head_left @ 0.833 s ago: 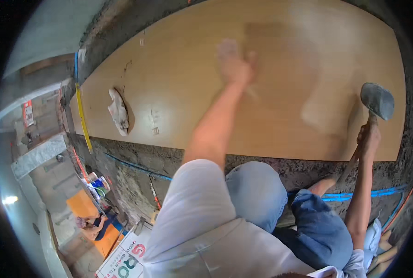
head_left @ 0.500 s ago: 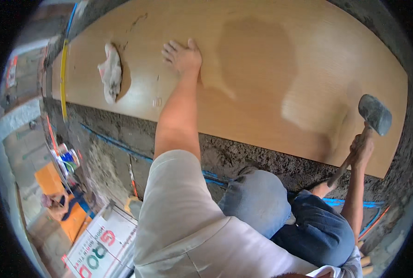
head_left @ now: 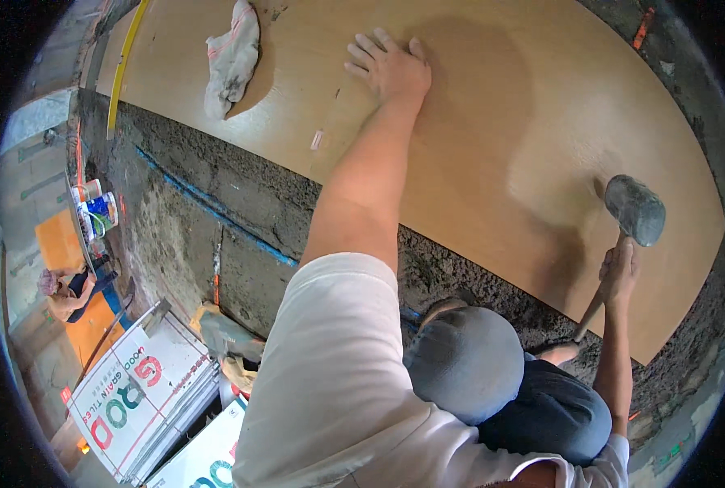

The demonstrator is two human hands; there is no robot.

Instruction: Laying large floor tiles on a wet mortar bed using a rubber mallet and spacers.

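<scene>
1. Right hand (head_left: 619, 275) wraps the handle of a mallet (head_left: 635, 210), forearm crossing the near edge of the slab (head_left: 476, 163); head near the slab's near-right corner, contact unclear. Likely head-heavy; grip the handle.
2. Slab lies on mortar (head_left: 435, 272): probably heavy, stiff, brittle; hold by edges.
3. Left hand (head_left: 395, 71), arm outstretched, palm down on slab, fingers spread, grasping nothing.

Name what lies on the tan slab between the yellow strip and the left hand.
A crumpled whitish cloth lies on the tan slab between the yellow strip and the left hand; the head view shows it.
</scene>
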